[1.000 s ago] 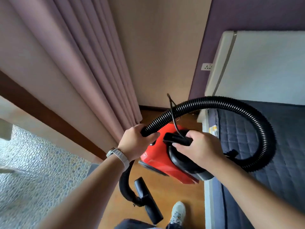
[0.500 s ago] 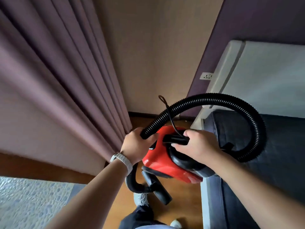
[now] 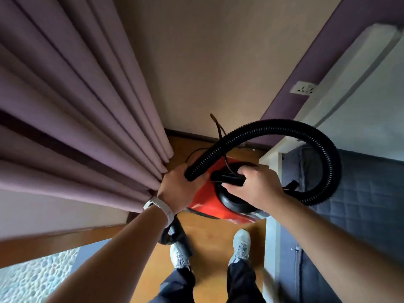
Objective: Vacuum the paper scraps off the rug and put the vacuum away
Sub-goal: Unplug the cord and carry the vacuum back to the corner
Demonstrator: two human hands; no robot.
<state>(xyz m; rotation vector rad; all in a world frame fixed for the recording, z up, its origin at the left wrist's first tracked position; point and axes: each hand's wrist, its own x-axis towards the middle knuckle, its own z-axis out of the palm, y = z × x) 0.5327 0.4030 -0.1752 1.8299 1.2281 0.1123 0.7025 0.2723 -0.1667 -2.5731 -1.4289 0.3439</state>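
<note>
A red canister vacuum (image 3: 206,199) with a black top hangs in the air above the wooden floor, between the curtain and the bed. My right hand (image 3: 254,188) grips its black carry handle (image 3: 227,179). My left hand (image 3: 178,189) grips the black ribbed hose (image 3: 284,125), which loops up and over to the right and back down to the vacuum's rear. The black floor nozzle (image 3: 182,242) dangles below my left wrist, above my left shoe. A thin black cord (image 3: 219,130) sticks up behind the vacuum.
Mauve curtains (image 3: 76,119) hang close on the left. A bed with a dark quilted cover (image 3: 358,211) and white frame stands on the right. A beige wall with a socket (image 3: 302,88) closes the narrow wooden floor strip (image 3: 209,241) ahead. A pebble-patterned rug (image 3: 32,278) shows at bottom left.
I have stepped forward into the gap between curtain and bed, carrying the vacuum. Both shoes are now in view below it, and the rug has slid back to the bottom left.
</note>
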